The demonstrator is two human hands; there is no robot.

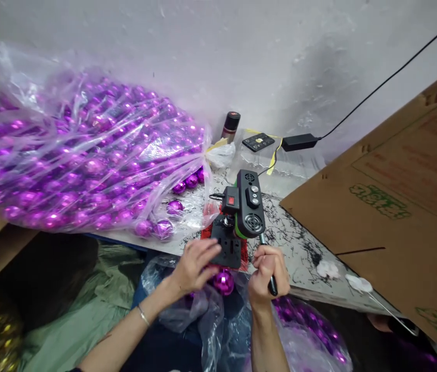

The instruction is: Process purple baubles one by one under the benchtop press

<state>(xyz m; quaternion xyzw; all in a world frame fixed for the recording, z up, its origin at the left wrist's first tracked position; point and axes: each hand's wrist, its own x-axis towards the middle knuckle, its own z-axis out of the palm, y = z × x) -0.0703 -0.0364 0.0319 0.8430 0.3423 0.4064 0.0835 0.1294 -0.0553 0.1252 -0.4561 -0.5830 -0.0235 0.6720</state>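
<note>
A small black tabletop machine point(251, 206) with a red switch, round vents and a flat base plate stands near the table's front edge. My right hand point(268, 274) is closed around its lever handle point(273, 287), a metal rod with a black grip. My left hand point(197, 266) has its fingers stretched out at the left side of the base plate point(228, 253); I see nothing held in it. Just below the plate's front edge is a shiny purple ball ornament point(224, 282), over clear plastic in my lap. Whether the left fingertips touch the plate is unclear.
A large clear bag point(86, 160) of purple balls covers the left, with loose balls point(175, 207) beside it. A cardboard box point(408, 206) leans in at right. Behind are a dark can point(231, 124), a remote-like black panel point(258, 141) and a power adapter point(299, 142). Black scraps point(280, 232) litter the table.
</note>
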